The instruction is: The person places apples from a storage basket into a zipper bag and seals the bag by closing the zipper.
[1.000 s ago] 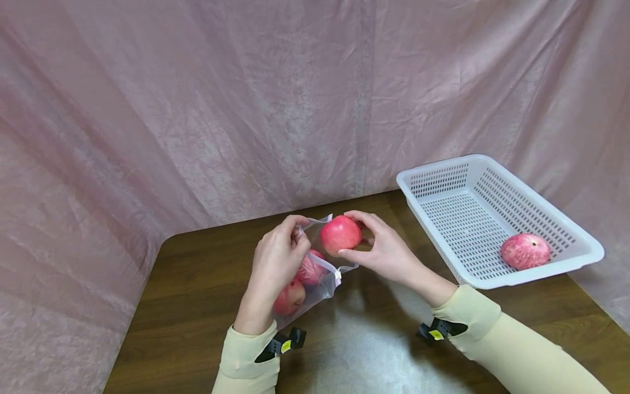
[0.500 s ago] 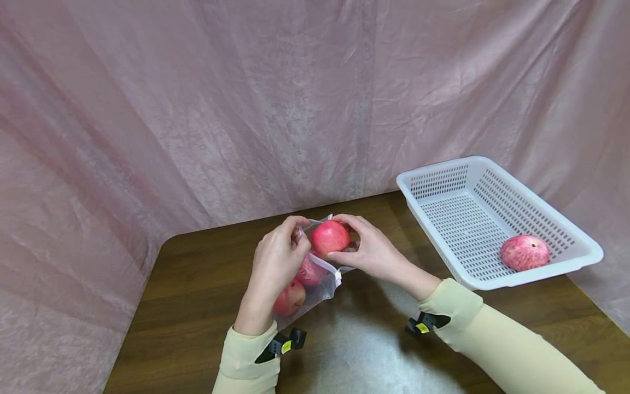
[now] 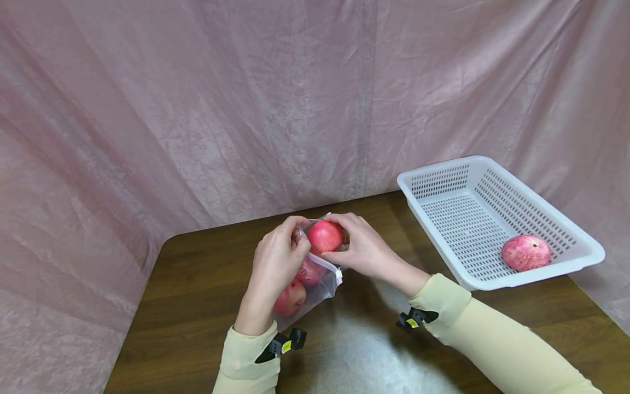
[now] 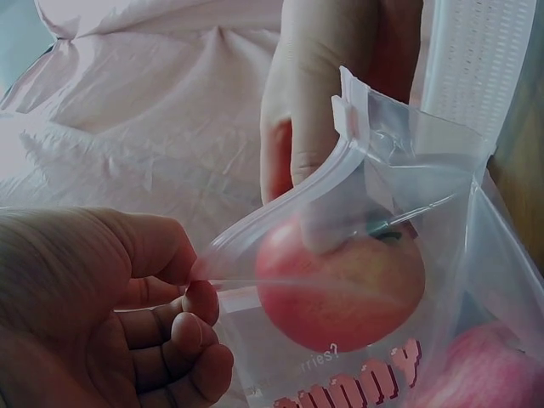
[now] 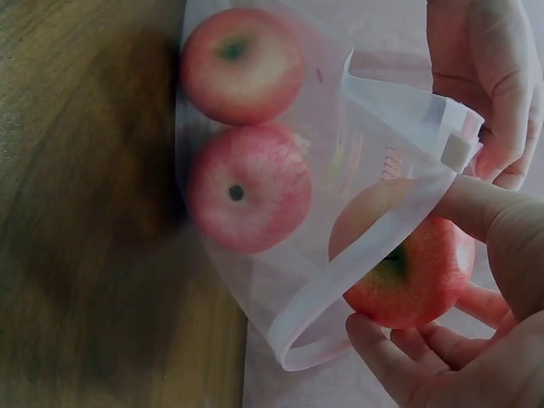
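Observation:
My left hand (image 3: 279, 253) pinches the edge of a clear zip bag (image 5: 323, 127) between thumb and fingertips, keeping its mouth apart. Two apples (image 5: 248, 189) lie inside the bag, one beside the other. A third, red apple (image 3: 326, 237) is gripped by my right hand (image 3: 366, 249) at the bag's mouth. In the right wrist view the bag's rim crosses in front of this apple, so it is partly inside. Through the clear film, the left wrist view shows a right fingertip on the apple near its stem. Red lettering is printed on the bag.
A white perforated plastic basket (image 3: 428, 219) stands at the right of the brown wooden table (image 3: 197, 290), with one streaky red apple (image 3: 526, 253) in its near right corner. A pink cloth (image 3: 275, 109) hangs behind the table.
My right hand has moved left and slightly down with the apple, taking it from above the bag's mouth to partly inside. My left hand and the bag have stayed nearly still.

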Available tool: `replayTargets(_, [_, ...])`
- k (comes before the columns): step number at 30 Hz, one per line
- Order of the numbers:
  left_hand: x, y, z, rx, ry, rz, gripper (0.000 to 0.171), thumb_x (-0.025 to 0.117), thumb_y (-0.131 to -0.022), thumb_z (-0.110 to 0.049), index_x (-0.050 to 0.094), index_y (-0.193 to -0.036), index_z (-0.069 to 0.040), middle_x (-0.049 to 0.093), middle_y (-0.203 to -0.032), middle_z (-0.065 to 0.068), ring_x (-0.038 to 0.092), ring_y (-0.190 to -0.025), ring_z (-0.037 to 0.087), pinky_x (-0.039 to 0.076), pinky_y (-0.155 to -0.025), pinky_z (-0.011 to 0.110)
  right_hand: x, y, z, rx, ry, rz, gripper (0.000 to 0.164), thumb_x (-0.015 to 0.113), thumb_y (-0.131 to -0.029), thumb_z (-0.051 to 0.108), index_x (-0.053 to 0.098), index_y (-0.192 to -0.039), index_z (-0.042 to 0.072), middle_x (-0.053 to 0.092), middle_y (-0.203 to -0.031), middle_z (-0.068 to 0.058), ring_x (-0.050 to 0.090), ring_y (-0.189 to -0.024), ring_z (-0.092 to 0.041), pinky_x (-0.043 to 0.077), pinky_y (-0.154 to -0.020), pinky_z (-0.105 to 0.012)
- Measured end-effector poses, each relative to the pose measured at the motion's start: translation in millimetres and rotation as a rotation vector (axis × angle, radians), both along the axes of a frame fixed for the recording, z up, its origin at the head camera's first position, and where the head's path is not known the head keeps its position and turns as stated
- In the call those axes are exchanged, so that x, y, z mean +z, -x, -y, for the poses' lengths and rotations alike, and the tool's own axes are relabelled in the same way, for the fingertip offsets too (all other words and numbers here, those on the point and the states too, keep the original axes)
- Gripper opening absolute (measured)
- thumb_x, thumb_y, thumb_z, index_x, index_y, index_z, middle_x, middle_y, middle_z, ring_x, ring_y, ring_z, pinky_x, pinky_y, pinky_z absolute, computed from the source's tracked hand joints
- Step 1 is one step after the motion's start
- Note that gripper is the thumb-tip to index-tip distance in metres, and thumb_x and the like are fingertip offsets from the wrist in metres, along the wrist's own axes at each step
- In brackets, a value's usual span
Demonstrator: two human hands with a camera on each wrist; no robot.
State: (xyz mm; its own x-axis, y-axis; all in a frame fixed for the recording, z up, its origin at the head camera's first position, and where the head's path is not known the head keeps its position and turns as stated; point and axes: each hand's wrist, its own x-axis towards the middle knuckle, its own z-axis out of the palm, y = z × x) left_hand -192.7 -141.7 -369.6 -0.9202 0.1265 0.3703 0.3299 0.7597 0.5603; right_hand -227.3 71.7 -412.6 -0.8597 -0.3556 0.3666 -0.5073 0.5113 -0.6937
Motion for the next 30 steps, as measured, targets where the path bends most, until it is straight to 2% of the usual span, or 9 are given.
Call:
replayTargets(8, [0.0, -0.5, -0.3, 0.007, -0.010, 0.020, 0.029, 0.065, -0.100, -0.009, 0.076, -0.127, -0.012, 0.060, -0.084, 0.000, 0.053, -0.070, 0.020, 0.046, -0.065, 0.040, -4.3, 3.1, 4.2, 0.029, -0.076, 0.030, 0.072, 0.097, -0.083, 0.025, 0.066, -0.146, 0.008, 0.069, -0.129, -0.011, 0.063, -0.118, -0.029, 0.055, -0.099, -0.048])
replayTargets(16, [-0.4, 0.5, -1.3, 0.000, -0.004, -0.009, 0.028, 0.065, -0.100, -0.008, 0.077, -0.126, -0.012, 0.059, -0.081, -0.001, 0.051, -0.067, 0.018, 0.045, -0.062, 0.039, -6.3, 4.6, -1.5, 0.160, -0.053, 0.106, 0.065, 0.093, -0.088, 0.020, 0.065, -0.144, 0.002, 0.070, -0.126, -0.014, 0.068, -0.114, -0.028, 0.059, -0.098, -0.048])
replayTargets(21, [-0.4, 0.7, -2.1, -0.004, -0.002, -0.023, 0.027, 0.064, -0.100, -0.008, 0.077, -0.124, -0.013, 0.059, -0.080, -0.002, 0.052, -0.067, 0.018, 0.044, -0.063, 0.039, -7.1, 5.8, -7.0, 0.261, -0.057, 0.176, 0.064, 0.087, -0.093, 0.015, 0.062, -0.150, 0.000, 0.069, -0.133, -0.014, 0.068, -0.116, -0.026, 0.060, -0.099, -0.047])
replayTargets(27, [-2.1, 0.8, -2.0, -0.005, 0.000, -0.026, 0.026, 0.064, -0.100, -0.009, 0.077, -0.122, -0.012, 0.060, -0.081, -0.003, 0.053, -0.069, 0.019, 0.046, -0.064, 0.040, -7.5, 4.3, -11.9, 0.296, -0.085, 0.214, 0.060, 0.084, -0.098, 0.015, 0.063, -0.152, 0.000, 0.064, -0.129, -0.017, 0.064, -0.114, -0.024, 0.058, -0.102, -0.051])
replayTargets(30, [-1.7, 0.7, -2.6, -0.009, -0.002, -0.026, 0.026, 0.064, -0.100, -0.008, 0.077, -0.122, -0.012, 0.060, -0.082, -0.002, 0.054, -0.069, 0.019, 0.045, -0.064, 0.040, -6.8, 3.6, -14.3, 0.307, -0.083, 0.227, 0.059, 0.081, -0.101, 0.017, 0.062, -0.153, -0.001, 0.062, -0.128, -0.017, 0.064, -0.112, -0.024, 0.059, -0.101, -0.046])
